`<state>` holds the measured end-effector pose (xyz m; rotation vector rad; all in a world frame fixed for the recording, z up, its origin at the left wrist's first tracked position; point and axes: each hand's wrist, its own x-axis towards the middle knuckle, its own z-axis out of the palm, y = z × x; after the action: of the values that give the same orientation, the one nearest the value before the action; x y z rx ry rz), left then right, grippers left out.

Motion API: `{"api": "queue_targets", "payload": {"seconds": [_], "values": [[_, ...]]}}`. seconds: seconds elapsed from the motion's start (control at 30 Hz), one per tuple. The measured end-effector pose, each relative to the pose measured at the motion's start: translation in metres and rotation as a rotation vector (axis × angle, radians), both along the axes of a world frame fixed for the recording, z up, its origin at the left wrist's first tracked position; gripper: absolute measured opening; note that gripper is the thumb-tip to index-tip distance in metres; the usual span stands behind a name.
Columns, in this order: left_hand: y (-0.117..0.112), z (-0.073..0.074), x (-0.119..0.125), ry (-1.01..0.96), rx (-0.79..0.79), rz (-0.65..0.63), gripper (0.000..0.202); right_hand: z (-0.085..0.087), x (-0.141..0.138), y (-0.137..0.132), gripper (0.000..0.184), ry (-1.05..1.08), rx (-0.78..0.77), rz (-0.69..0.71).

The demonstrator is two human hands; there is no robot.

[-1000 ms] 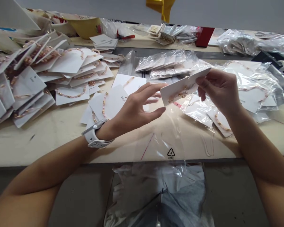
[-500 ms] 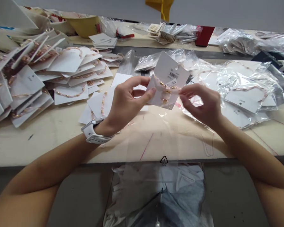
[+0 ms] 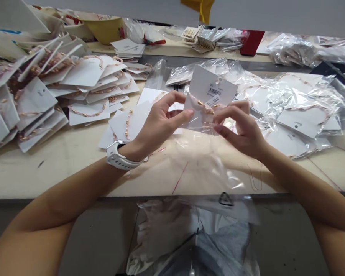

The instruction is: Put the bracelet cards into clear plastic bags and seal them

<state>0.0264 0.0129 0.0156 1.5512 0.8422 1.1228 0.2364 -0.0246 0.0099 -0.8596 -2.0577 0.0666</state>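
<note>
A white jewelry card (image 3: pixel 201 82) with a barcode label is held up over the table, tilted, its beaded strand (image 3: pixel 206 108) of pink and gold across its lower half. My left hand (image 3: pixel 165 120), with a white watch on the wrist, pinches the card's left edge between thumb and fingers. At the lower right, my right hand (image 3: pixel 238 128) has its fingertips closed by the beads and the plastic. A clear plastic bag (image 3: pixel 201 165) hangs below the card, past the table's front edge; whether the card's lower end is inside its mouth I cannot tell.
Stacked cards with beaded strands (image 3: pixel 89 82) fill the left. Two or so more cards (image 3: pixel 119 128) lie beside my left wrist. Bagged cards (image 3: pixel 300 119) are heaped at right. Behind stand a yellow bowl (image 3: pixel 106 32) and a red box (image 3: pixel 252 42). A grey panel (image 3: pixel 276 17) overhangs the back.
My right hand has moved inward and lower on the card, its fingers now at the beads. The clear bag's lower end has swung right and wrinkled. My left hand keeps its pinch.
</note>
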Motion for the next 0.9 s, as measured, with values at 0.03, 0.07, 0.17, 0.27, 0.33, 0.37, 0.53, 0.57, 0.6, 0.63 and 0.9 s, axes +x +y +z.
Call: {"api": "queue_targets", "payload": {"seconds": [0.03,0.07,0.17,0.27,0.33,0.37,0.53,0.57,0.6,0.63,0.9], "values": [[-0.001,0.001,0.0,-0.013,-0.006,-0.028,0.013,0.0,0.001,0.0,0.008,0.035,0.019,-0.045],[-0.002,0.001,0.0,-0.028,-0.012,-0.045,0.013,0.0,0.001,0.001,0.007,0.063,0.03,-0.081],[-0.004,0.006,0.0,-0.019,0.02,-0.009,0.021,0.002,0.005,0.002,0.009,0.07,0.021,-0.14],[-0.006,0.013,-0.001,0.032,0.126,0.089,0.026,0.009,0.011,0.001,0.014,-0.028,0.034,-0.074],[-0.006,0.018,-0.002,-0.007,0.222,0.082,0.022,0.015,0.014,0.0,0.016,-0.119,0.026,0.032],[-0.006,0.02,-0.003,-0.04,0.281,0.051,0.02,0.018,0.016,0.0,0.016,-0.158,0.009,0.08],[-0.005,0.027,-0.006,-0.039,0.285,-0.013,0.015,0.024,0.014,0.008,0.008,-0.191,-0.006,0.149],[-0.003,0.027,-0.007,-0.024,0.209,-0.015,0.015,0.022,0.012,0.012,0.008,-0.179,-0.009,0.17],[-0.002,0.026,-0.007,-0.013,0.119,-0.032,0.016,0.019,0.011,0.016,0.008,-0.162,-0.029,0.213],[0.001,0.023,-0.007,0.006,0.008,-0.069,0.017,0.015,0.009,0.019,0.009,-0.147,-0.073,0.264],[0.03,-0.003,-0.019,0.232,-0.404,-0.284,0.016,-0.016,-0.003,0.017,0.009,-0.129,-0.302,0.48]]}}
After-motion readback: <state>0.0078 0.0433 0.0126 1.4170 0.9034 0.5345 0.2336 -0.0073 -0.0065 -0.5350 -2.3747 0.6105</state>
